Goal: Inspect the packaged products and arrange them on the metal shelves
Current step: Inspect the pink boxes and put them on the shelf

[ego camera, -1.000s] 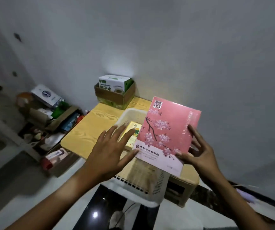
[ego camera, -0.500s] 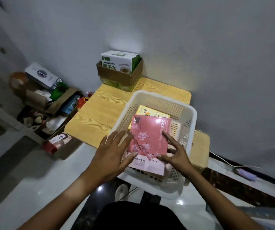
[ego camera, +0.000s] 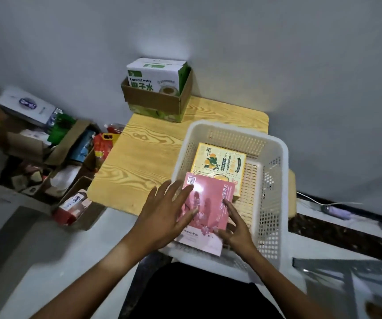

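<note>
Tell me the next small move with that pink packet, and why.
Probably close both hands on the pink packet and lift it out. It lies tilted over the basket's near rim, the left hand open beside it, the right hand's fingers only touching its edge.

Pink blossom-printed box (ego camera: 206, 215): flat, tilted, over white basket's (ego camera: 275, 180) near rim. Yellow box (ego camera: 220, 166): flat inside basket.

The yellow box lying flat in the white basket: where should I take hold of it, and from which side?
Judging from its pose, take the yellow box from above by its two long side edges, near the far end. It lies flat in the white basket, and the pink package, which both hands touch, covers its near corner, so a grip there looks blocked.
</note>
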